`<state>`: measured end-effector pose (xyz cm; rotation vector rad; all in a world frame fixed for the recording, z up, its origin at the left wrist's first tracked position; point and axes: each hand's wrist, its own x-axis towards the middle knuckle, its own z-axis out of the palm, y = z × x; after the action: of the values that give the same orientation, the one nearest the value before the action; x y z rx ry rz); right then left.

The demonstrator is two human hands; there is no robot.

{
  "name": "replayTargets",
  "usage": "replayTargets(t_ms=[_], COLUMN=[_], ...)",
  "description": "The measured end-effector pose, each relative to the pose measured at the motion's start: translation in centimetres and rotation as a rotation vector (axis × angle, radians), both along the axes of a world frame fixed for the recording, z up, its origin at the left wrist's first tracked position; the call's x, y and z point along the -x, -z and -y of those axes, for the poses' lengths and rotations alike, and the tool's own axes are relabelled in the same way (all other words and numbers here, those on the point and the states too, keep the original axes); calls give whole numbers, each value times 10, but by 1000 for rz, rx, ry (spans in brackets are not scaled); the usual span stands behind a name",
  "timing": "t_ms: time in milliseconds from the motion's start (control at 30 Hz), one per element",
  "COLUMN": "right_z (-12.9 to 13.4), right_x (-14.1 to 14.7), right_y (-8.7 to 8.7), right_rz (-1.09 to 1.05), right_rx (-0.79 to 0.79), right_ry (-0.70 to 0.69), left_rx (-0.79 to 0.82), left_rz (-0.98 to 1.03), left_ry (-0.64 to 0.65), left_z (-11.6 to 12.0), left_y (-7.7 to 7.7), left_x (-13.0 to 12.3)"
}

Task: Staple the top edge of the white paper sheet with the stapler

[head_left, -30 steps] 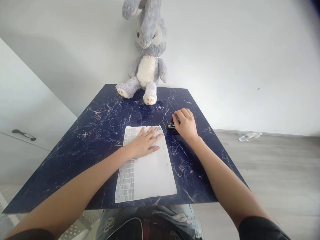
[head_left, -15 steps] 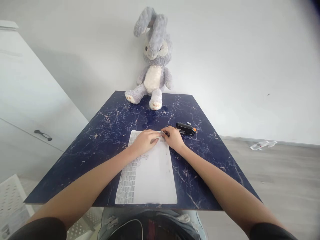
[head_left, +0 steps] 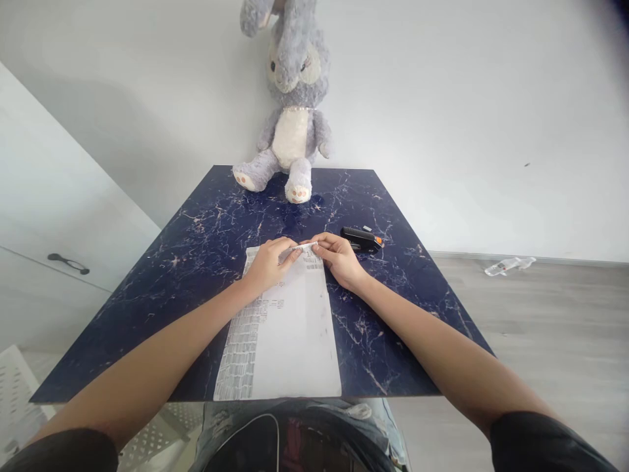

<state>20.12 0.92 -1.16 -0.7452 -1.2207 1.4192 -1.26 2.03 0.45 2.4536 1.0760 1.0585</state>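
Note:
A white sheet of paper (head_left: 297,347) with printed text and a grey brick-like pattern down its left side lies on the dark blue marbled table (head_left: 187,262). My left hand (head_left: 269,262) pinches its far edge near the middle. My right hand (head_left: 339,259) pinches the same edge at the far right corner. Between the fingers the far edge is lifted and looks curled or folded over. Just beyond my right hand lies a black stapler (head_left: 361,239) with an orange tip.
A grey plush rabbit (head_left: 292,131) sits at the table's far end against the wall. A tiny pale piece (head_left: 367,229) lies by the stapler. White drawers (head_left: 63,196) stand at left. Clear plastic packaging (head_left: 508,265) is on the floor at right.
My fingers have raised the paper's far edge, which lay lower before, and printed text near the right corner now shows more. The camera view has tilted slightly down.

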Motion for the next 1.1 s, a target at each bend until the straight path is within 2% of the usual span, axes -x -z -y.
replayTargets(t_ms=[167, 533, 800, 1100], right_z=[-1, -5, -4, -5], right_x=[0, -3, -5, -6], right_y=[3, 8, 4, 3], right_rz=[12, 31, 33, 65], right_rx=[61, 34, -5, -13], right_ry=[55, 106, 158, 155], left_rx=[13, 25, 13, 14], left_rz=[1, 13, 44, 38], left_ry=[-30, -30, -56, -69], left_z=[2, 1, 3, 4], left_y=[-2, -1, -4, -6], left_x=[-1, 0, 0, -1])
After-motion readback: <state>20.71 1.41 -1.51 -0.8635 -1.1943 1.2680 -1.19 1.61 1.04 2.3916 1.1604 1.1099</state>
